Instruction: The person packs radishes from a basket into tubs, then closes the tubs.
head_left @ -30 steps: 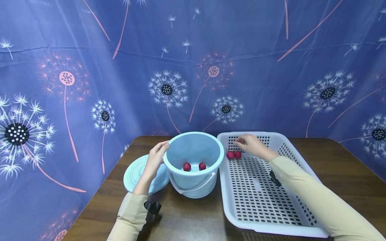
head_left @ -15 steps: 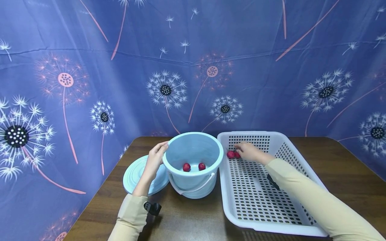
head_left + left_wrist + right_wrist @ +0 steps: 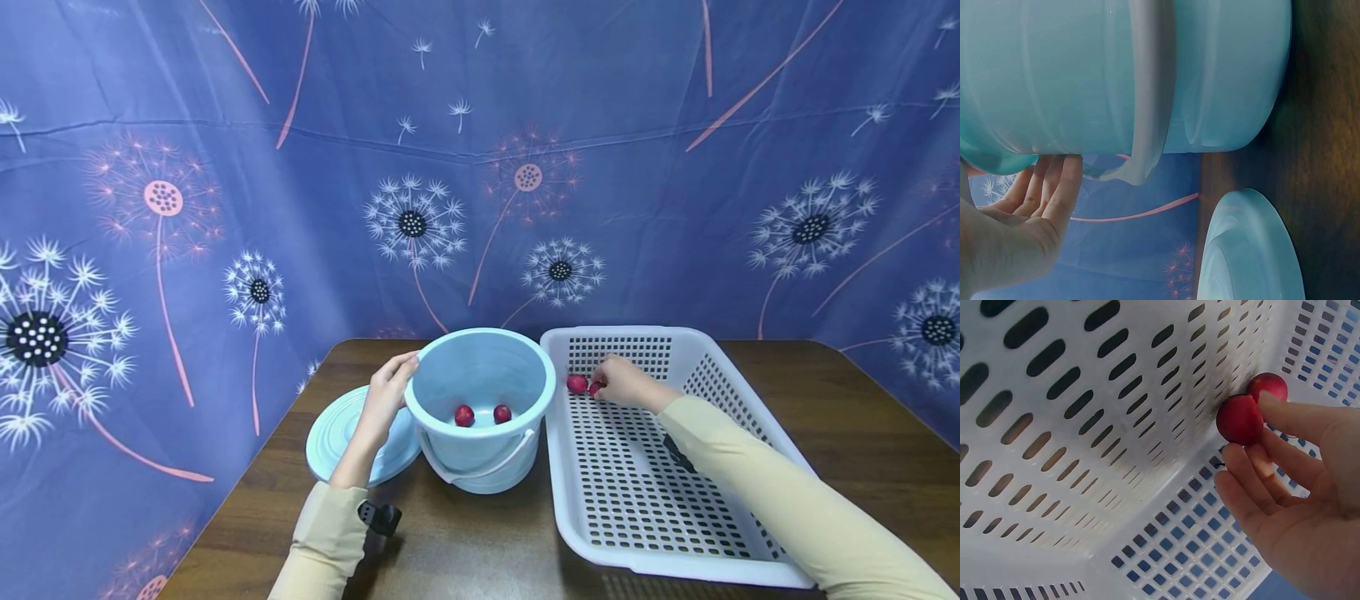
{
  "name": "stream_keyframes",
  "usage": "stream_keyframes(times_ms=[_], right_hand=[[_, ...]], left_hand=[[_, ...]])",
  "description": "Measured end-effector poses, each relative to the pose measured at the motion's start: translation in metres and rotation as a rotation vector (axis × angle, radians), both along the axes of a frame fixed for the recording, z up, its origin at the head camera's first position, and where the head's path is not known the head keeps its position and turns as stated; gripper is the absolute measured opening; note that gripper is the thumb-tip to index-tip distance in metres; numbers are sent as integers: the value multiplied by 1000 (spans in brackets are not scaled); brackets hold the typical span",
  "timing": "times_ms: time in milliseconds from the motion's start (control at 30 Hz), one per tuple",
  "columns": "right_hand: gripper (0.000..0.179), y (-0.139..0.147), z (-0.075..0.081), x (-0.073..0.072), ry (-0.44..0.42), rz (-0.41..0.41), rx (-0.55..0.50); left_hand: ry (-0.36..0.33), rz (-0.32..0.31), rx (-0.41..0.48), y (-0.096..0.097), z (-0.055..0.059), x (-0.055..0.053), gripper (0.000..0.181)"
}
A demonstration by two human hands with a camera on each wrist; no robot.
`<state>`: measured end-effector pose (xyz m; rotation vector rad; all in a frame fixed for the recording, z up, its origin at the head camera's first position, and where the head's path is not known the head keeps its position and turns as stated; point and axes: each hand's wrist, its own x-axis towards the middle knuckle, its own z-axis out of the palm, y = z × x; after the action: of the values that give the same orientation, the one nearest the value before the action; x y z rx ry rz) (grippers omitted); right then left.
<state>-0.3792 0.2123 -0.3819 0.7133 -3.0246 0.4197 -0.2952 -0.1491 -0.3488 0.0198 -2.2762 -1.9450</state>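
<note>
My left hand (image 3: 388, 387) holds the rim of a light blue bucket (image 3: 480, 462) at its left side. In the left wrist view several fingers (image 3: 1054, 187) touch the bucket's outer wall just under the rim. Two small round red radishes (image 3: 464, 416) lie inside the bucket. Over the far left part of a white plastic basket (image 3: 645, 550), my right hand (image 3: 626, 383) pinches a red radish (image 3: 1239, 420) between thumb and fingers. Another radish (image 3: 1267, 386) sits right behind it, against the basket wall; the hand partly covers the pinched one in the head view.
A light blue lid (image 3: 341, 429) lies on the wooden table (image 3: 457, 550) left of the bucket, under my left forearm. The bucket's white handle (image 3: 487, 467) hangs down in front. A blue dandelion-print cloth (image 3: 480, 167) stands behind the table.
My right hand has come down to the radishes in the basket and taken hold of one, shifting them slightly right. The left hand stays on the bucket rim.
</note>
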Motion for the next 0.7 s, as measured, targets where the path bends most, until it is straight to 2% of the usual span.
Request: stream_keyframes(times_ms=[300, 700], right_hand=[[32, 4, -1, 1, -66, -51, -34], [28, 8, 2, 3, -64, -45, -11]], left_hand=[[-4, -9, -2, 0, 0, 1, 42], [3, -9, -4, 0, 1, 1, 42]])
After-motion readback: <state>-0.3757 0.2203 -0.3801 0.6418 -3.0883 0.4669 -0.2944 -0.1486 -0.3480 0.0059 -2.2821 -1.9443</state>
